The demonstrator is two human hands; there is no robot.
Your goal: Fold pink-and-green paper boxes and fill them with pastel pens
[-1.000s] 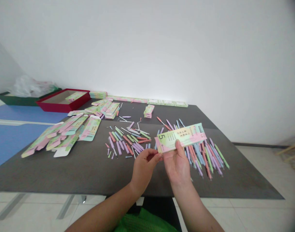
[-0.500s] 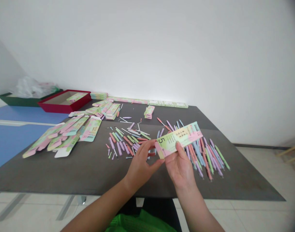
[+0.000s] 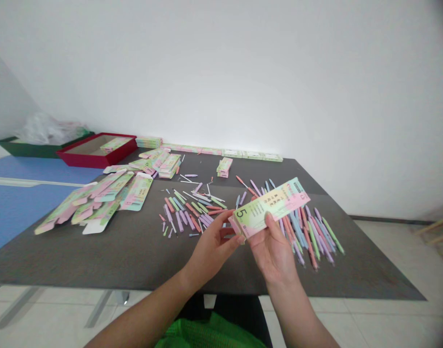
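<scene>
Between my two hands, above the dark table (image 3: 214,270), I hold a pastel green and pink pen box (image 3: 272,205) marked with a 5, tilted up to the right. My right hand (image 3: 275,251) grips its middle from below, thumb across the printed face. At the box's left end, the fingers and thumb of my left hand (image 3: 216,244) pinch the end panel. Under and beyond the box lie several pastel pens (image 3: 316,232). Left of my hands are scattered pen parts (image 3: 188,208), with caps, barrels and thin white refills among them.
Flat, unfolded boxes (image 3: 101,193) lie at the left. Stacked boxes (image 3: 169,166) and a small pair of boxes (image 3: 225,166) stand farther back. A red tray (image 3: 122,152) and a green tray (image 3: 14,149) sit at the far left. A row of boxes (image 3: 252,154) lines the wall.
The box has swung a little, its right end moving right and up. Its left end panel looks more closed, and my left fingers have shifted slightly on it.
</scene>
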